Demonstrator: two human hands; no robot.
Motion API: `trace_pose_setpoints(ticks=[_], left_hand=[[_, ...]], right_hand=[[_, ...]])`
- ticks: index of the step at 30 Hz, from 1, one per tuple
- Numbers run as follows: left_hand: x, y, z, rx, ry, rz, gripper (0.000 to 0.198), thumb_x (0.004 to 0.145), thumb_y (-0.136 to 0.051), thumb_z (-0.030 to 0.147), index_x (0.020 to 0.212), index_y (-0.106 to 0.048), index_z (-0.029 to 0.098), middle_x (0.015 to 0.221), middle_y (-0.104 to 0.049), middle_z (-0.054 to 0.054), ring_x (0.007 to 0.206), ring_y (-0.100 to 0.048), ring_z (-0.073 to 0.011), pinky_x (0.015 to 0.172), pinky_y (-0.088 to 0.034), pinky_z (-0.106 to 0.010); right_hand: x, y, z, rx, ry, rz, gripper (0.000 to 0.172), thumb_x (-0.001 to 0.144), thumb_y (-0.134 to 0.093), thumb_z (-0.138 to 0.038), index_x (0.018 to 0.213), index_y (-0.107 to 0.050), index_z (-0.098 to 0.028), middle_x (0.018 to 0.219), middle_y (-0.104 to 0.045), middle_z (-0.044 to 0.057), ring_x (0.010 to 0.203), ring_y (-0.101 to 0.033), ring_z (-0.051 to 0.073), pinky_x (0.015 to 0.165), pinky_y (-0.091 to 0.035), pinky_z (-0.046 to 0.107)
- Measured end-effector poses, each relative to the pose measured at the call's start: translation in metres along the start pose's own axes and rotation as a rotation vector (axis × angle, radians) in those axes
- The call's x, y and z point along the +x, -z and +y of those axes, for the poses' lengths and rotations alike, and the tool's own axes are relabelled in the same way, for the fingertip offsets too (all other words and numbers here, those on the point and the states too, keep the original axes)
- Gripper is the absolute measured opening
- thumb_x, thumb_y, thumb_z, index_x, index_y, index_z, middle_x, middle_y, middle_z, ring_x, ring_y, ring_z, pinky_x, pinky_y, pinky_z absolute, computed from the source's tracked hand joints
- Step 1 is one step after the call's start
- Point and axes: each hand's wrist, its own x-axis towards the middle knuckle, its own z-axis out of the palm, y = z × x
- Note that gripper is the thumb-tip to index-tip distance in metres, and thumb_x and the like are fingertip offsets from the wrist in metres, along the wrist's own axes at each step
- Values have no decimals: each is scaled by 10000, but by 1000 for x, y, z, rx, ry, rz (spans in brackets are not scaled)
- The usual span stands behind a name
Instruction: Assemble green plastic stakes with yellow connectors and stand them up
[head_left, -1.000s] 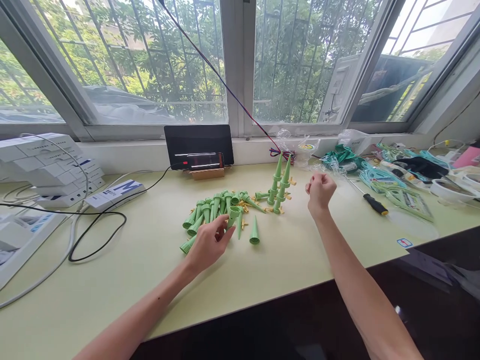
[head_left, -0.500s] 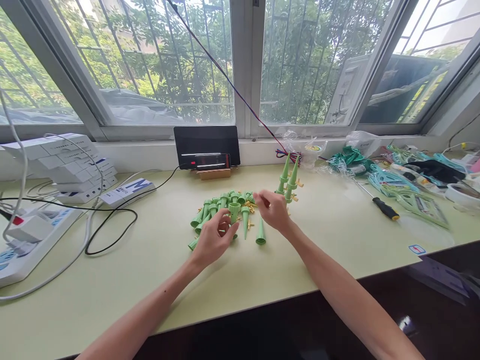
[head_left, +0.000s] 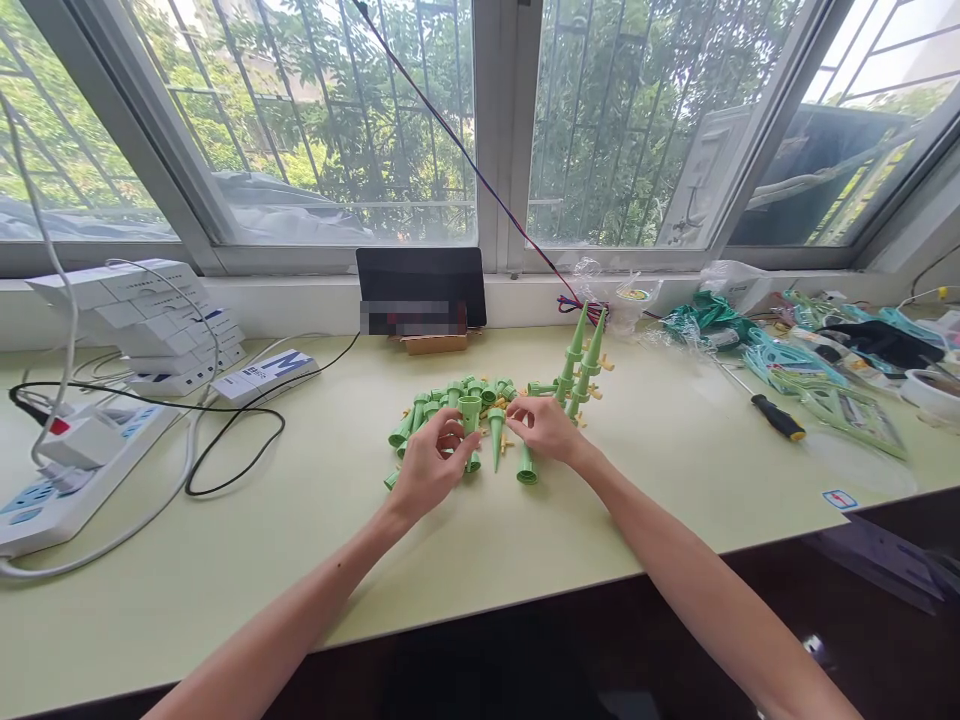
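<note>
My left hand [head_left: 433, 462] has its thumb and fingers curled round a green plastic plant-watering spike [head_left: 470, 412], whose open wide end faces up. My right hand [head_left: 546, 427] is closed in a pinch just right of another green spike [head_left: 496, 435] that lies point toward me; whatever its fingertips hold is too small to make out. Below the right hand is a green cone [head_left: 527, 468], wide end toward me. Behind the left hand lies a heap of green spikes [head_left: 420, 412], with small yellow valves [head_left: 489, 393] among them.
Stacked green spikes with yellow valves [head_left: 583, 365] stand upright behind my right hand. A screwdriver [head_left: 778, 417] and bagged items [head_left: 712, 322] lie to the right. On the left are white boxes [head_left: 161, 330], cables and a power strip [head_left: 90, 480]. A dark tablet [head_left: 420, 275] stands behind.
My right hand has come down slightly toward the spike and yellow valves in front of it. The left hand stays at its upright spike. The whole view has shifted a little.
</note>
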Motion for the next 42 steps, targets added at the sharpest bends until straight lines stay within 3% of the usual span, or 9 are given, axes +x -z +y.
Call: trace_pose_setpoints(ticks=[6,18,24,29,34,42], left_hand=[[-1,0,-1,-29,12,3,301,820,-662,432,931,-480,219,688,-482,51,469,-480,-85,417,-390,-206],[-1,0,-2,-63,41,-20,324,818,-660,451,851,-434,221,741,-479,45,425,-480,-59,362,-344,-186],[0,0,1,-122,66,-35,314,822,-652,444,809,-439,213,701,-488,42,429,-490,-68,349,-331,-184],[0,1,4,-159,118,-108,233,835,-647,402,819,-543,194,546,-501,48,397,-435,-76,350,-309,-190],[-1,2,4,-210,126,-109,272,827,-663,425,812,-543,182,740,-656,-23,404,-475,-70,352,-338,-203],[-1,2,6,-256,132,-139,303,834,-660,459,891,-548,184,723,-644,-8,359,-454,-56,338,-300,-196]], right_hand=[[-2,-1,2,9,10,-104,65,799,-677,-236,799,-699,-175,736,-679,15,613,-527,120,620,-397,242],[0,-1,3,-14,-21,-184,157,710,-787,-292,805,-744,-175,776,-701,28,665,-571,139,629,-411,244],[0,-3,7,-1,-32,-187,135,714,-775,-277,804,-745,-180,766,-699,21,665,-577,138,622,-412,239],[0,-6,10,16,-39,-192,123,720,-759,-268,793,-730,-174,741,-694,18,669,-585,144,618,-415,244],[-1,-5,7,40,-60,-201,115,724,-750,-254,777,-699,-166,726,-671,15,674,-577,142,611,-416,243],[-3,-4,4,25,-20,-144,146,752,-723,-256,842,-636,-182,901,-615,20,630,-471,103,649,-405,253]])
